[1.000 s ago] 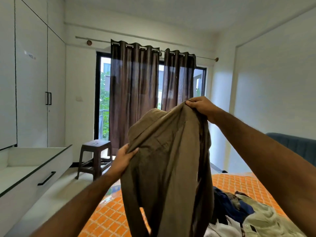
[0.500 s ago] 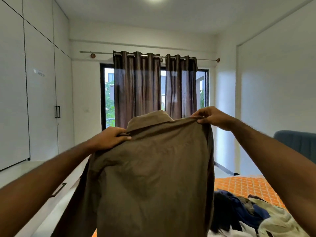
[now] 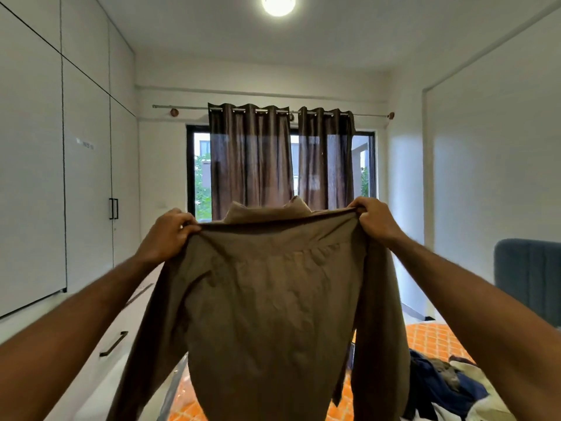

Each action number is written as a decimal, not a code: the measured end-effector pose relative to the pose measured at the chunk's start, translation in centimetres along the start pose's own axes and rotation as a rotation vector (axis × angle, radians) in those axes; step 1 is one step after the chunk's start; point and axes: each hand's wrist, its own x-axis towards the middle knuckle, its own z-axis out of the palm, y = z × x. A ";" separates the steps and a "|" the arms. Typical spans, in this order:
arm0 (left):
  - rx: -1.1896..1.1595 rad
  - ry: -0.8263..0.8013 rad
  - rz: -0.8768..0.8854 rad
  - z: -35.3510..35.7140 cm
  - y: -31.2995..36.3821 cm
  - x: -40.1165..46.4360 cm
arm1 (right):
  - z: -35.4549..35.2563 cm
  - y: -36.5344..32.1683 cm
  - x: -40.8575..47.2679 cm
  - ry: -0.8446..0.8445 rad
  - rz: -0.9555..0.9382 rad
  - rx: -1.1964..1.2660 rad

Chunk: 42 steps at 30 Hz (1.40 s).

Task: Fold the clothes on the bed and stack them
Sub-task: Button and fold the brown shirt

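A brown collared shirt [image 3: 267,305] hangs spread out in the air in front of me, its back toward me and both sleeves dangling. My left hand [image 3: 168,235] grips its left shoulder. My right hand [image 3: 376,221] grips its right shoulder. The collar stands up between the two hands. Below at the right, a heap of unfolded clothes [image 3: 449,387], dark blue and pale, lies on the bed with the orange patterned cover [image 3: 431,338]. The shirt hides most of the bed.
White wardrobe doors [image 3: 85,177] and a low drawer unit [image 3: 112,344] run along the left. Brown curtains [image 3: 252,165] hang over a window straight ahead. A blue-grey headboard [image 3: 528,275] stands at the right wall.
Both hands have moved apart and lifted the shirt, which went from bunched to stretched wide by its shoulders. My view has tilted upward, so the ceiling lamp shows.
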 end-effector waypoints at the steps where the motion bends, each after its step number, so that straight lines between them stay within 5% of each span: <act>1: -0.063 0.030 -0.061 -0.1 0.3 0.2 | -0.2 -0.1 0.1 -0.008 0.004 0.020; 6: -0.296 0.138 -0.121 -0.3 3.7 0.7 | -1.3 0.2 0.0 -0.139 0.015 0.110; 13: -0.021 0.157 0.202 -2.0 5.0 0.7 | -3.2 -0.1 -0.6 0.288 0.025 0.047; 19: 0.016 0.006 0.351 -5.3 5.1 1.6 | -6.6 -0.1 -0.8 0.251 -0.117 0.064; 25: -0.005 -0.305 0.272 -6.5 5.2 -0.2 | -9.3 0.5 -2.8 -0.153 -0.079 0.190; 32: -0.433 -0.958 -0.256 -7.1 4.7 -4.7 | -8.6 2.2 -6.8 -0.744 0.270 0.470; 37: -0.646 -1.071 -0.352 -8.2 3.8 -5.6 | -8.1 4.2 -6.6 -0.911 0.344 0.751; 42: -0.700 -1.074 -0.423 -5.2 1.1 -5.8 | -5.4 6.0 -6.5 -0.893 0.380 0.728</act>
